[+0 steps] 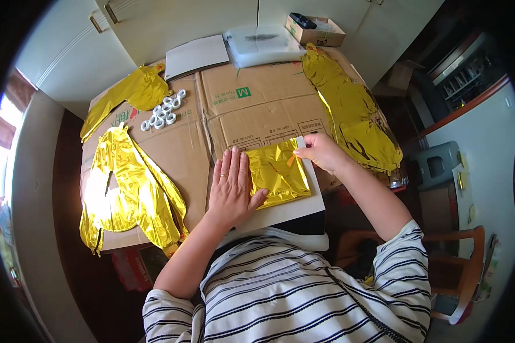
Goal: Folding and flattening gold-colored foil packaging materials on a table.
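Observation:
A folded gold foil balloon (277, 178) lies as a flat rectangle on a white card (294, 210) at the near edge of the cardboard. My left hand (230, 187) rests flat along the foil's left side, fingers stretched out, with a ring on one finger. At the foil's upper right corner, my right hand (321, 154) is closed in a pinch between thumb and fingers. Whether the card's edge is also in that pinch cannot be made out.
Unfolded gold foil balloons lie on the left (123, 183), at the far left (123, 97) and along the right (355, 114). Several white tape rolls (165, 110) sit on the cardboard (223, 114). White sheets (197, 55), a plastic-wrapped stack (263, 46) and a small box (317, 31) stand behind. A wooden chair (466, 268) is at right.

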